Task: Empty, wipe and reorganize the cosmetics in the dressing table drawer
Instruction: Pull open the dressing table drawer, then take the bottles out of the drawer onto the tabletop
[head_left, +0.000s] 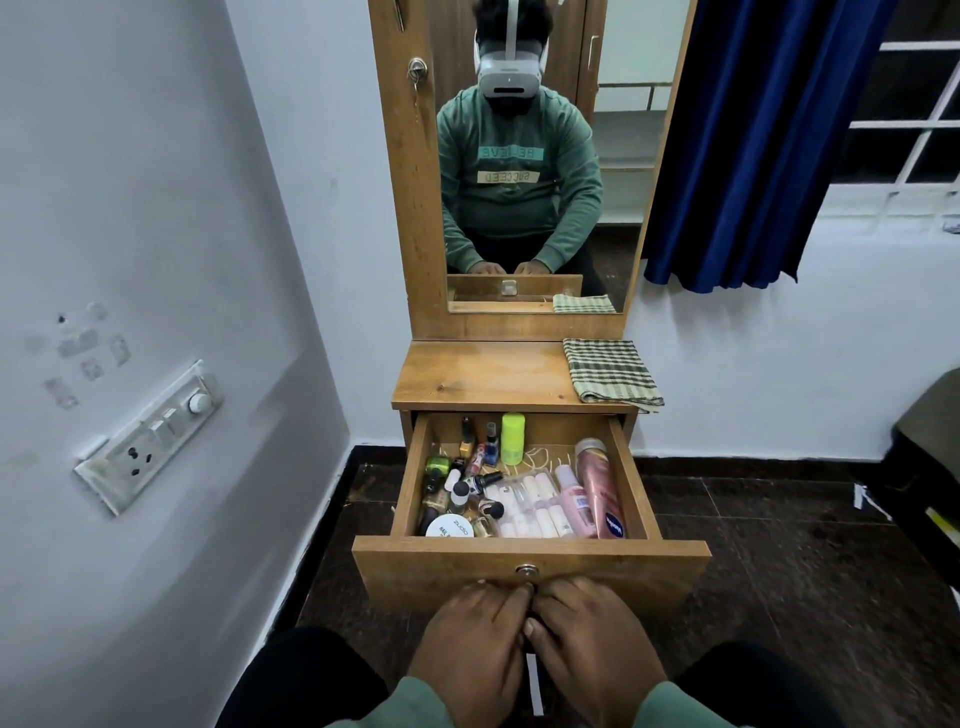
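The brown wooden dressing-table drawer (530, 564) is standing pulled open at the centre of the view, below the wooden tabletop (483, 376). Both hands are resting side by side on the drawer's front panel at 6 o'clock, just under the small round metal knob (527, 570). The left hand (475, 642) is lying with fingers curled against the panel, and the right hand (589, 644) is doing likewise; whether either is actually pinching the knob cannot be told. Inside the drawer, a cluster of small nail-polish bottles (457, 486) is crowding the 9 o'clock side, a lime-green cylindrical bottle (512, 438) is standing upright at 12 o'clock, and a pink lotion tube (601, 488) is lying at 3 o'clock. A green-checked folded cloth (610, 375) is sitting on the tabletop at 1 o'clock.
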